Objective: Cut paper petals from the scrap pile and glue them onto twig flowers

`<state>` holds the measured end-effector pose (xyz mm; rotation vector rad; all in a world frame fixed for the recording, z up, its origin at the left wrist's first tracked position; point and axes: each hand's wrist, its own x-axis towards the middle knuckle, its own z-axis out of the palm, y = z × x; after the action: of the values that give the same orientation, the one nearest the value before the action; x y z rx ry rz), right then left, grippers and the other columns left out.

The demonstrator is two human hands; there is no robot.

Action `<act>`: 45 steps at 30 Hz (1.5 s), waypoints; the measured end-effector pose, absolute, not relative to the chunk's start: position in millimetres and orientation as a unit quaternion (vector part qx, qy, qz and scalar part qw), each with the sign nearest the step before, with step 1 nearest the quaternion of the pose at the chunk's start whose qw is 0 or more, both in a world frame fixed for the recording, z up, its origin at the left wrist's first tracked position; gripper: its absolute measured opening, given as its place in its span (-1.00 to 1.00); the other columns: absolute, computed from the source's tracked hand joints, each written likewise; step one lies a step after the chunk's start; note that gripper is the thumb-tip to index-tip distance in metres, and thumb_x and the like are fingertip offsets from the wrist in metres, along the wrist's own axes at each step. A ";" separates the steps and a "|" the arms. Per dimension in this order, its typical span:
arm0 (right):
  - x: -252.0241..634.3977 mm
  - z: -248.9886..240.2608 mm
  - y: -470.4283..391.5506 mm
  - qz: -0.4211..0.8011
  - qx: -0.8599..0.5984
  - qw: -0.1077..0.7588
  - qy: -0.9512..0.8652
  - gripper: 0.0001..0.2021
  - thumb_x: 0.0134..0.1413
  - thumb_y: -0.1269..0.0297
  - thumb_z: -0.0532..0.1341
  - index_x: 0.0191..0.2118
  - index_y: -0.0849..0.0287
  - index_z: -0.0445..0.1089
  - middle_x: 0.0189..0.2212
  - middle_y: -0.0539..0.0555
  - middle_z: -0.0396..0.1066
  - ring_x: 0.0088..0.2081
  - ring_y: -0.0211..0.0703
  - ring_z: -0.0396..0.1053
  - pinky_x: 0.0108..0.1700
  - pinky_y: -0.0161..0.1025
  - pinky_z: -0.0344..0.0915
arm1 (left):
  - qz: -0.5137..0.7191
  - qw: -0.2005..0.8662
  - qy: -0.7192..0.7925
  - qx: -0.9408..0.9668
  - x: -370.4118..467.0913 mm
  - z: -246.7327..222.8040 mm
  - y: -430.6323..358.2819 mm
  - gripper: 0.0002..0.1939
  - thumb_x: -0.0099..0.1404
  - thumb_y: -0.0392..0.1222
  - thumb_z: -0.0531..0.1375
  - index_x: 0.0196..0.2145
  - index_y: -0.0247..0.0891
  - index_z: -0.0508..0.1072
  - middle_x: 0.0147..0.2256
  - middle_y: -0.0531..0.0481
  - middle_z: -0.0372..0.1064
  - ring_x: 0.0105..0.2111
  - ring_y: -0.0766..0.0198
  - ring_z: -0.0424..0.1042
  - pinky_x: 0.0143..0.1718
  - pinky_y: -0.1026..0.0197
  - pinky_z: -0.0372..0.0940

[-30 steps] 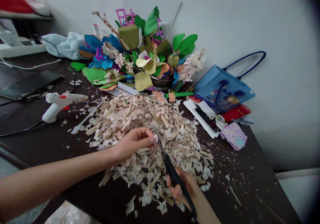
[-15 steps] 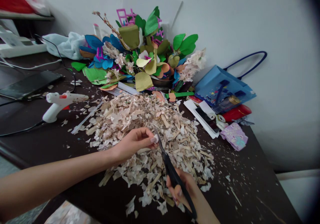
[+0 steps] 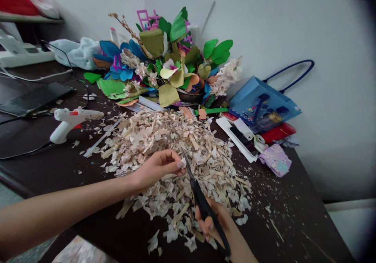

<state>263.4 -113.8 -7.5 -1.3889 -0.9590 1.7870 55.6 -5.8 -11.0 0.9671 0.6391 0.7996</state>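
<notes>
Between the thumb and fingers of my left hand (image 3: 160, 168) a small whitish scrap (image 3: 183, 163) is pinched, above a pale heap of scraps. My right hand (image 3: 216, 220) is wrapped round the black handles of a pair of scissors (image 3: 199, 196). The scissor blades point up and away from me, with their tips beside my left fingertips and the scrap. Beneath both hands spreads the heap of dry, cream-coloured scraps (image 3: 147, 132), which look like bits of petal or husk. Whether the blades touch the scrap I cannot tell.
A white glue gun (image 3: 69, 122) lies on the dark table (image 3: 96, 177) at the left, near a dark tablet-like slab (image 3: 35, 96). Behind the heap stands an arrangement of artificial flowers (image 3: 170, 79). To the right are a blue bag (image 3: 252, 102), a phone (image 3: 242, 137) and a floral cloth (image 3: 276, 160).
</notes>
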 end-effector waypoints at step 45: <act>302.7 -11.5 -91.6 0.153 -0.734 0.106 -0.653 -0.81 0.02 0.09 0.19 -0.40 0.10 0.32 -0.56 0.05 0.42 -0.53 -0.06 0.36 -0.51 -0.27 0.13 | 0.317 0.752 0.336 0.470 53.4 -5.0 -3.7 -0.78 0.21 -0.11 0.25 -0.38 -0.34 0.38 -0.47 0.03 0.40 -0.46 0.40 0.36 -0.35 0.32 0.25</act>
<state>302.7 -91.6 -11.5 -2.1628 -1.9231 0.4494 53.4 -3.7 -5.0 1.0265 0.7346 0.6922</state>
